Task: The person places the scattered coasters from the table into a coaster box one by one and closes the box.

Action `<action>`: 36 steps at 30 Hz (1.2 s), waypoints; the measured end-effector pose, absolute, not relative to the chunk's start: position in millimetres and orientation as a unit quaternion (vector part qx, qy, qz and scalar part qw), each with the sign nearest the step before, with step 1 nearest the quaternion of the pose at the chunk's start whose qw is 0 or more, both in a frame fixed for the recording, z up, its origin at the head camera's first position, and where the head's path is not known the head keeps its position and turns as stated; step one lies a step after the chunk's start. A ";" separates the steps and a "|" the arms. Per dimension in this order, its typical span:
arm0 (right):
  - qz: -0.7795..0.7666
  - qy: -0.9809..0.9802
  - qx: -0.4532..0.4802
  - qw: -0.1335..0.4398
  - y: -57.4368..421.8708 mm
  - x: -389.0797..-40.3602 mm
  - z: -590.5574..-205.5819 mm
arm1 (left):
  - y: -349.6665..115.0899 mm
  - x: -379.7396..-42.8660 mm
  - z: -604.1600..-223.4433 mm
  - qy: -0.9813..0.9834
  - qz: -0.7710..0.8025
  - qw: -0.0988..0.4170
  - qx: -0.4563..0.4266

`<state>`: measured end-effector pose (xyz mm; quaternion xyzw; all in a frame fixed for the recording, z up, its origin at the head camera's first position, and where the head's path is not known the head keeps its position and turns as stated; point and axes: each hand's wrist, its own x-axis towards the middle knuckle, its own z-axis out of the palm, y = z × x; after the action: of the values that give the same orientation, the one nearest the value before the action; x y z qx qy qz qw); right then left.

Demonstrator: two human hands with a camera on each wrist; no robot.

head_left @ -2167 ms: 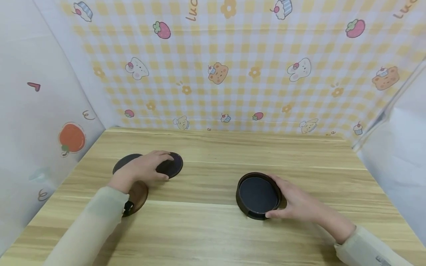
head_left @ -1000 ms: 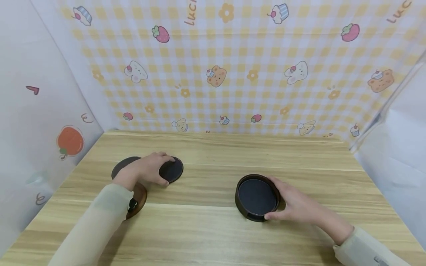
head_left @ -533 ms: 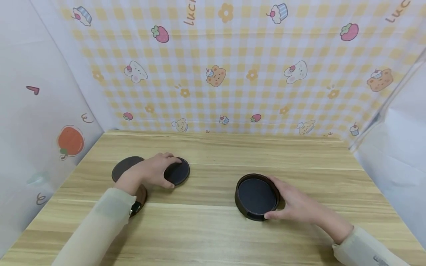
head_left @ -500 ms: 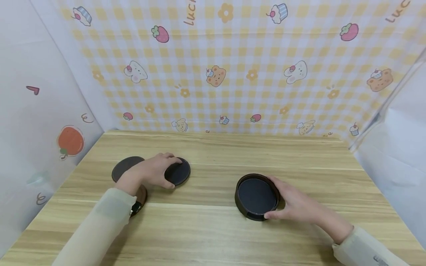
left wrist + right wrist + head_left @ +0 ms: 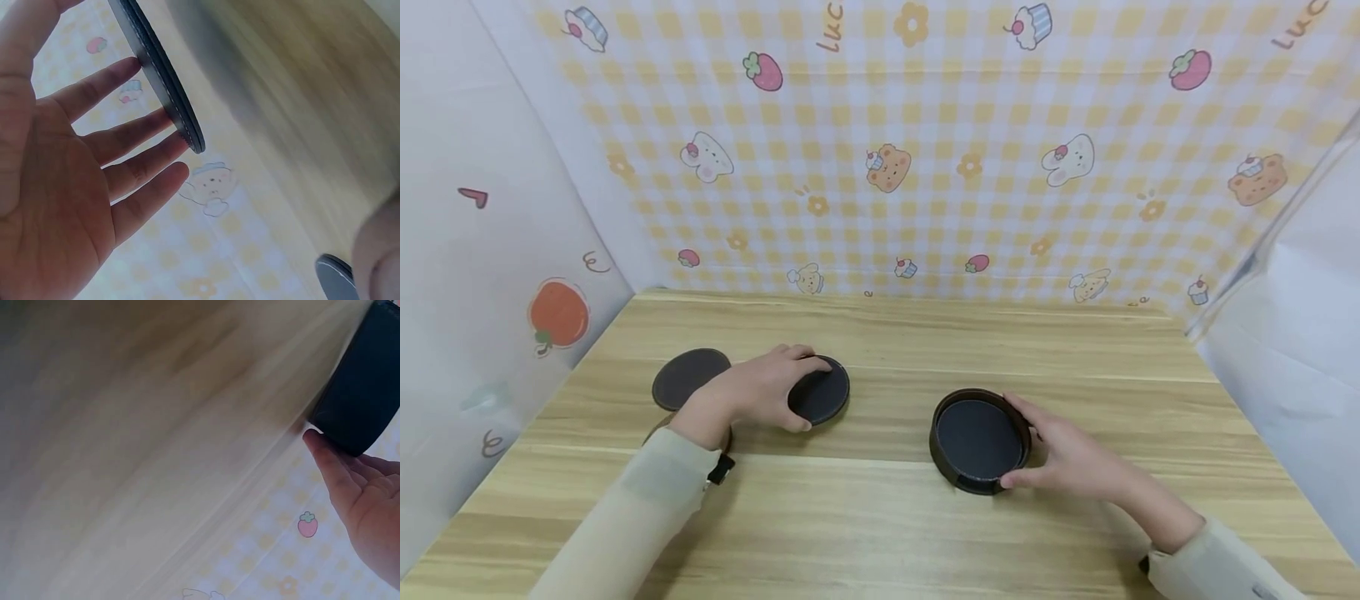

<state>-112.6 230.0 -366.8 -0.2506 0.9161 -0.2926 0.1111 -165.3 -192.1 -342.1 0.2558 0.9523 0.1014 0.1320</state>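
My left hand (image 5: 767,387) pinches a round black coaster (image 5: 826,396) by its edge, between thumb and fingers. In the left wrist view the coaster (image 5: 164,75) is seen edge-on, raised off the table, with white stitching and what look like two layers. To the right stands a round, low-walled coaster holder (image 5: 947,471), dark brown to black, with a black coaster (image 5: 981,442) inside. My right hand (image 5: 1071,458) grips the holder's right side, thumb at the front. The right wrist view shows the holder's outer wall (image 5: 362,381) against the fingers.
Another black coaster (image 5: 688,379) lies flat at the left of the wooden table (image 5: 865,525). A brown round piece (image 5: 662,423) shows partly beneath my left wrist. A checked cloth (image 5: 820,108) hangs behind the table, with white sheets on both sides.
My left hand has moved right with the pinched coaster, uncovering more of the black coaster on the left. My right hand and the holder have stayed in place.
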 end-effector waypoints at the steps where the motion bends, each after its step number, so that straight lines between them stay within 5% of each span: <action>1: -0.297 0.915 -0.248 0.113 229.7 -112.4 -366.1 | -190.2 -165.1 -341.1 0.952 0.101 0.132 0.258; 36: -0.323 0.911 -0.228 0.118 227.1 -110.8 -366.8 | -88.3 -157.4 -321.5 0.903 0.109 0.122 0.397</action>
<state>-110.8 227.1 -366.8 -0.2280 0.9110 -0.3227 0.1180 -157.4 -88.3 -321.5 0.3975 0.9029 0.1090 0.1221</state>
